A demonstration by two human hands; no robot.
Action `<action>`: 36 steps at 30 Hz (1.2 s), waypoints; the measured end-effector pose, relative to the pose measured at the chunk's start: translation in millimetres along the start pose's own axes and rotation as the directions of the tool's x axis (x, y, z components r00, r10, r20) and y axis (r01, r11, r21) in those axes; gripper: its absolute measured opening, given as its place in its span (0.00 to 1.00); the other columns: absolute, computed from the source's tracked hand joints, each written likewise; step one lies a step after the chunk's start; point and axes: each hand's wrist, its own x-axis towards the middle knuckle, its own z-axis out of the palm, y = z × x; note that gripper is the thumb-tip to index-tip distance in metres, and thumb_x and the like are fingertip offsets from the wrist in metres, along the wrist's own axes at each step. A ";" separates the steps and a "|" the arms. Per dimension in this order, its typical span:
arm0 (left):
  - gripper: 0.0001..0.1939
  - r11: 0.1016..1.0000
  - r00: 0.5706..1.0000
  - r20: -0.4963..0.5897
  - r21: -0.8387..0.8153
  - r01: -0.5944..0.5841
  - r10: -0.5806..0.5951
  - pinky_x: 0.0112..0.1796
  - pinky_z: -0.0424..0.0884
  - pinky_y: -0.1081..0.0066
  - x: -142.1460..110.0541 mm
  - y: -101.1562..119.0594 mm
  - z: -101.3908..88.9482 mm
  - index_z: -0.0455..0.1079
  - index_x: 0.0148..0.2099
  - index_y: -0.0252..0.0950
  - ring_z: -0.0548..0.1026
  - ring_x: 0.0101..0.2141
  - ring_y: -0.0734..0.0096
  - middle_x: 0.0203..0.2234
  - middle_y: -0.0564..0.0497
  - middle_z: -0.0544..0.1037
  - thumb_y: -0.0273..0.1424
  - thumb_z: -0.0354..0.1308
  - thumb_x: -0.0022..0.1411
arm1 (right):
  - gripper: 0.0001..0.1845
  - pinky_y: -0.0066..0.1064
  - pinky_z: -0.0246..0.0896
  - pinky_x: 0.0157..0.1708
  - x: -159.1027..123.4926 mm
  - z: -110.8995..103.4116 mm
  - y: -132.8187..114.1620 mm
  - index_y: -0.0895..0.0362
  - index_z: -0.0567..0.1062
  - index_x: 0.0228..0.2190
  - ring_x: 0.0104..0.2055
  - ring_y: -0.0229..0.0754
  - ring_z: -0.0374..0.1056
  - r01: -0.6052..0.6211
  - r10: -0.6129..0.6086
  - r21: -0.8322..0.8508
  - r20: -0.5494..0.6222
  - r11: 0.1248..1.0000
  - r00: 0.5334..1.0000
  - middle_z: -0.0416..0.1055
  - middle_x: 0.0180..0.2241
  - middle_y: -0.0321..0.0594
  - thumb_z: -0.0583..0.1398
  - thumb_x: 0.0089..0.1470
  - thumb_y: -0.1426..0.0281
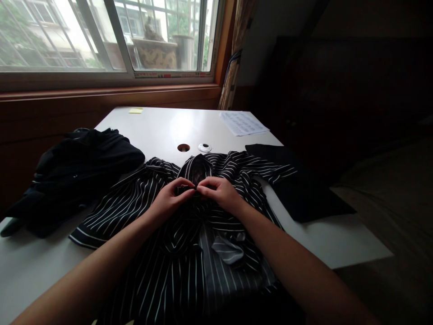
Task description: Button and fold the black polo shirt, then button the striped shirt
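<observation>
A black shirt with white stripes (182, 275) lies spread over the near part of the table, its sleeves out to both sides. At its collar, my left hand (172, 194) pinches the dark cloth between thumb and fingers. My right hand (219, 192) pinches the same spot from the other side, and the fingertips of both hands meet. Whether a button sits between them is too small to tell. Below the hands the front hangs partly open, with the paler inside of the cloth showing.
A heap of dark clothes (81, 176) lies at the left of the white table (158, 128). On the right is a folded black cloth (304, 194). Printed sheets (243, 123), a yellow note (135, 110), a cable hole (183, 147) and its round cover (204, 148) are farther back.
</observation>
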 end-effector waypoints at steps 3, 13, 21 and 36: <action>0.10 1.000 1.000 -0.003 0.017 -0.011 0.011 0.49 0.68 0.65 0.2 -2.0 0.2 0.75 0.42 0.40 0.75 0.42 0.63 0.38 0.51 0.79 0.39 0.61 0.60 | 0.12 0.29 0.66 0.36 1.2 0.3 0.2 0.58 0.79 0.34 0.34 0.39 0.71 0.071 -0.071 -0.093 0.001 0.993 0.997 0.76 0.32 0.39 0.62 0.56 0.62; 0.12 0.998 0.999 -0.001 -0.022 0.050 -0.050 0.45 0.70 0.66 1.4 -0.4 -1.4 0.75 0.39 0.38 0.75 0.40 0.62 0.36 0.50 0.79 0.41 0.62 0.58 | 0.11 0.31 0.65 0.38 0.7 -0.1 1.0 0.57 0.78 0.35 0.37 0.40 0.71 0.110 -0.110 -0.180 0.007 0.978 0.994 0.76 0.34 0.39 0.62 0.58 0.62; 0.13 0.994 0.996 -0.010 -0.066 0.084 -0.085 0.39 0.70 0.69 0.8 0.3 -1.2 0.74 0.39 0.37 0.74 0.36 0.65 0.35 0.50 0.77 0.40 0.62 0.58 | 0.08 0.31 0.64 0.39 0.1 4.5 -7.2 0.57 0.78 0.33 0.35 0.39 0.71 0.186 -0.209 -0.272 -0.057 0.944 0.976 0.77 0.32 0.38 0.63 0.57 0.65; 0.08 0.998 0.999 -0.036 -0.059 -0.015 0.013 0.45 0.67 0.69 0.9 -3.9 0.1 0.71 0.40 0.38 0.72 0.40 0.67 0.36 0.52 0.74 0.36 0.61 0.60 | 0.09 0.33 0.64 0.43 1.2 4.9 -3.8 0.56 0.79 0.37 0.40 0.41 0.72 0.167 -0.178 -0.272 -0.017 0.948 0.984 0.78 0.37 0.40 0.61 0.59 0.65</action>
